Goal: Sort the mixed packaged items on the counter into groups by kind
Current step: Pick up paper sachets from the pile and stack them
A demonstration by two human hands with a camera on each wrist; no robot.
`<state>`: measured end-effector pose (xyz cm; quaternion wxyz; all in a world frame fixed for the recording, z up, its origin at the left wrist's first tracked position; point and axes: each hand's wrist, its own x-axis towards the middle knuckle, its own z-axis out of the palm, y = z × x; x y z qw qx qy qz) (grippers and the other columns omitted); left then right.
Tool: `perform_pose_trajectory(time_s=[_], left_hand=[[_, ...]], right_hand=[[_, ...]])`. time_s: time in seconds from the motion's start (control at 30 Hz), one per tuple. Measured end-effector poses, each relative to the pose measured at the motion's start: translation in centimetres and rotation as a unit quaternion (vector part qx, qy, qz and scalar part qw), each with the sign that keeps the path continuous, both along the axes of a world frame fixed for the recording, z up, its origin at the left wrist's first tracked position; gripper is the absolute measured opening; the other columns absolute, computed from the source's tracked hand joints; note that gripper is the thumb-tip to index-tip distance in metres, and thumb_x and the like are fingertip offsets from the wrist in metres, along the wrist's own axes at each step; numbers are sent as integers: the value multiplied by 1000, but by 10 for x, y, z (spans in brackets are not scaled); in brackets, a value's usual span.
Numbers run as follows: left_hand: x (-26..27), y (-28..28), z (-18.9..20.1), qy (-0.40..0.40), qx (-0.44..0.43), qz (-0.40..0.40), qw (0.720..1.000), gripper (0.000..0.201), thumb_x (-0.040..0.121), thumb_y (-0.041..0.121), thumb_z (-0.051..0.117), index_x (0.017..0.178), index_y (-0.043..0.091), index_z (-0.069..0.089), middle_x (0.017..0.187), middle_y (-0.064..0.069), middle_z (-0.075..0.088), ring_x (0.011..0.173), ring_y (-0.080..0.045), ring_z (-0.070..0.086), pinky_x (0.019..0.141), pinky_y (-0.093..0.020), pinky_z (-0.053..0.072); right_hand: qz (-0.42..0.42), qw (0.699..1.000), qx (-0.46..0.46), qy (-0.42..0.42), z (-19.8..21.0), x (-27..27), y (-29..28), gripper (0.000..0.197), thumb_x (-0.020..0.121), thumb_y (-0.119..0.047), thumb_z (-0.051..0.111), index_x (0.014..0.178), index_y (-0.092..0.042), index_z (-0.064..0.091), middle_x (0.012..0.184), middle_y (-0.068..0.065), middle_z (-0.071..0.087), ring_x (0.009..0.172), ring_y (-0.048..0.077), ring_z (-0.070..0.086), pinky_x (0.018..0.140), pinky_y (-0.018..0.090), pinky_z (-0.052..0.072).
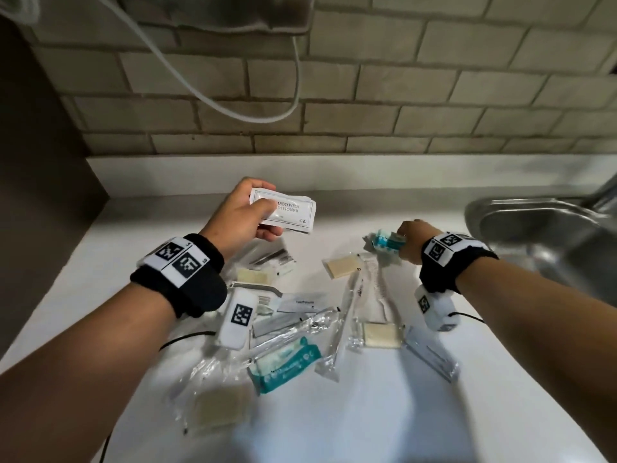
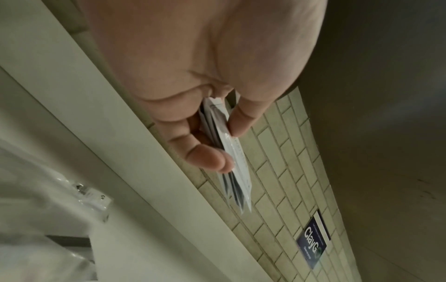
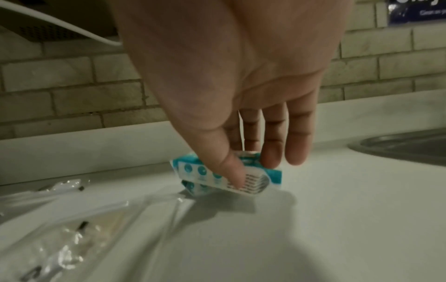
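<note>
My left hand [image 1: 247,215] is raised over the counter's back left and pinches a small stack of white shampoo sachets [image 1: 288,212] between thumb and fingers; the stack [image 2: 231,158] shows edge-on in the left wrist view. My right hand [image 1: 409,240] grips a teal-and-white wipes packet [image 1: 385,243] at the right, near the sink; in the right wrist view the thumb and fingers hold that packet [image 3: 226,175] just above the white counter [image 3: 313,219]. Mixed items lie between my arms: beige soap bars [image 1: 342,267], clear-wrapped toothbrushes [image 1: 347,315], a comb, and another teal packet [image 1: 283,365].
A steel sink [image 1: 547,235] is set into the counter at the right. A brick-tile wall [image 1: 334,105] stands behind, with a white cable [image 1: 233,110] hanging on it. A dark panel [image 1: 36,162] closes off the left side. A blue sticker [image 2: 313,242] is on the tiles.
</note>
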<state>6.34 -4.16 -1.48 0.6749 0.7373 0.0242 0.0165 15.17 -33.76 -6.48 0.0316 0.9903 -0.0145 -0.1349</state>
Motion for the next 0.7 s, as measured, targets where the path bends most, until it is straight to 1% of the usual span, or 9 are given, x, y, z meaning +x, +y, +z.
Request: perform_pose_trajectory(time_s=[0.13,0.23,0.3,0.4,0.43,0.53,0.57,0.63,0.7], left_hand=[[5,-25,3,4,-2,-1,1000,20,96,2,45,111,15,47,93,-10,65,57,-20,61,52,-26,51],[5,-34,4,3,3,4,1000,21,95,1,45,111,15,47,93,-10,65,56,-21,60,51,-25,51],[2,-37,5,4,12,6,1000,21,95,2,45,112,14,47,93,-9,65,58,-21,61,51,-25,51],[-5,-39,6,8,20,6,1000,22,95,1,44,113,13,46,93,-9,65,59,-22,60,51,-25,52],[-7,-40,6,8,18,10,1000,23,95,1,44,114,13,46,92,-9,65,58,-22,60,50,-25,52],[-17,-39,8,2,17,26,1000,23,95,0,44,115,12,46,93,-10,65,57,-21,60,49,-24,51],[-17,-39,10,1,16,26,1000,23,95,1,44,115,12,46,94,-11,64,57,-21,60,49,-24,51],[-23,-36,11,-2,14,34,999,24,95,0,43,116,11,45,95,-12,64,57,-21,59,49,-24,50],[-30,-31,13,-5,12,41,999,24,94,0,43,115,12,46,95,-12,64,56,-20,60,50,-24,50]], right_hand=[[39,999,2,12,-20,9,-11,36,90,-27,55,122,-9,55,125,13,53,109,32,57,93,38,50],[53,998,1,20,-18,10,-12,39,84,-27,61,119,-10,57,120,10,57,104,30,61,88,37,53],[56,998,-1,32,-13,6,-13,46,74,-27,69,116,-14,57,110,9,62,98,31,64,84,35,55],[53,998,4,33,-16,2,-18,61,56,-25,69,115,-19,52,97,6,65,86,31,66,79,39,57],[53,998,2,30,-18,1,-20,62,56,-24,70,115,-18,50,94,5,64,84,31,66,79,40,58],[59,998,7,24,-12,-11,-13,61,64,-20,72,118,-12,45,83,4,58,81,32,65,77,41,58],[62,998,6,21,-6,-14,-9,61,66,-19,72,120,-11,44,84,5,58,81,33,65,75,40,57],[89,996,4,8,8,-26,5,60,71,-26,73,122,-10,45,100,9,60,90,34,64,76,38,55],[136,990,25,-2,24,-43,27,57,78,-36,67,124,-10,48,116,9,60,103,33,62,85,39,54]])
